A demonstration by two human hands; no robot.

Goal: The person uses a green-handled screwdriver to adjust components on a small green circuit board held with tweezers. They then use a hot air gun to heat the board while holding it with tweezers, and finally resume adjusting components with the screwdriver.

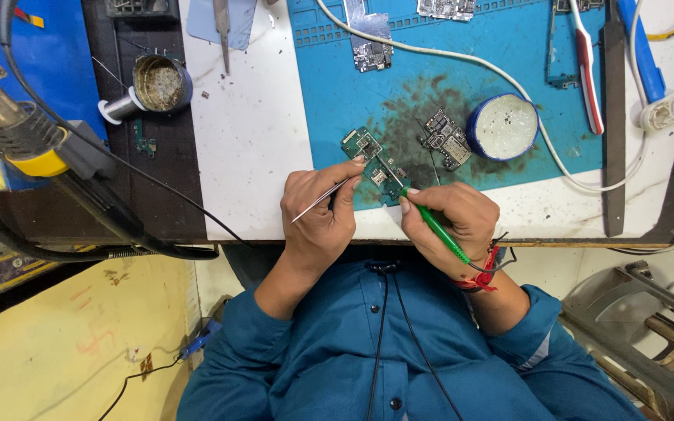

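Observation:
A small green circuit board (371,158) lies on the blue work mat (462,70) near the table's front edge. My left hand (320,214) pinches thin metal tweezers (323,199), whose tips rest at the board. My right hand (452,222) grips a green-handled soldering iron (438,228) like a pen, its tip down at the board's near end. A black cord runs from the iron past my wrist. Both hands rest on the table edge, close together.
A second bare circuit board (446,140) and a round white-filled tin (502,126) sit right of the work. A white cable (509,82) crosses the mat. A hot-air handle with a black hose (64,156) lies at left, near a solder spool and tin (159,83).

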